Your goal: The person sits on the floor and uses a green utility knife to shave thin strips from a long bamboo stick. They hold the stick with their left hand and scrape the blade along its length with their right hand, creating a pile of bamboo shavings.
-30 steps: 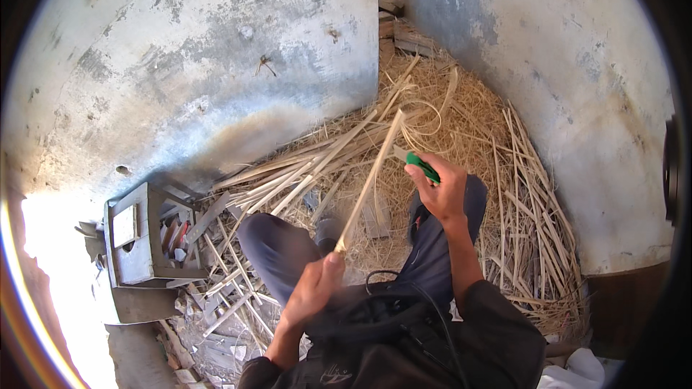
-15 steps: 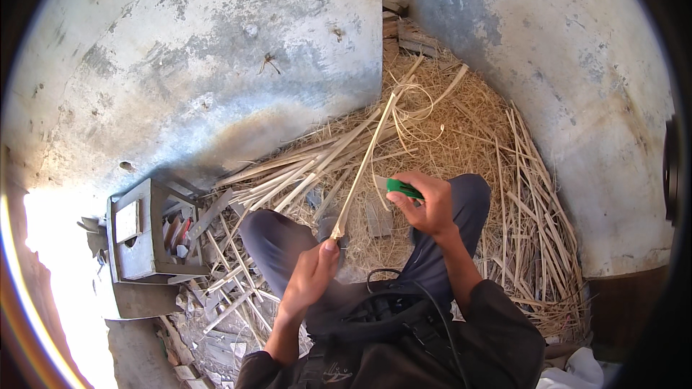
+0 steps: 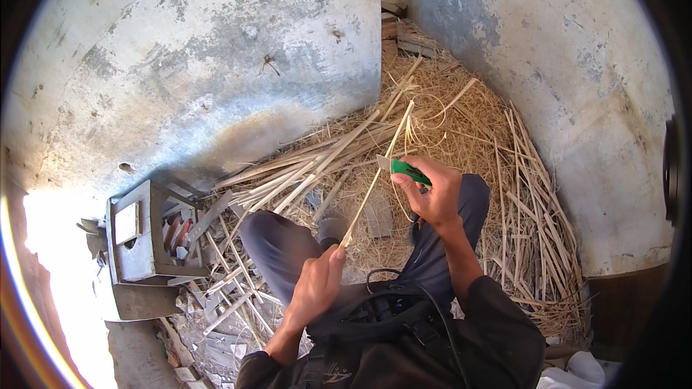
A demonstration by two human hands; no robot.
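Observation:
My left hand (image 3: pixel 319 277) is closed on the near end of a long, thin pale wood strip (image 3: pixel 369 197), perhaps bamboo. The strip slants up and away to the right. A green-handled knife (image 3: pixel 411 171) is gripped in my right hand (image 3: pixel 437 191), thumb along its side. Its short flat blade rests against the strip, partway along it. Thin curled shavings (image 3: pixel 411 130) hang near the strip's far end.
Straw-like shavings (image 3: pixel 468 130) cover the floor between my knees and the walls. Long strips lie in a bundle (image 3: pixel 310 166) at far left and in a pile (image 3: pixel 533 230) at right. A small wooden box (image 3: pixel 140 234) stands at left.
My right hand has moved slightly right and the blade now meets the strip. The strip's far end has come lower and to the right; my left hand has shifted slightly right.

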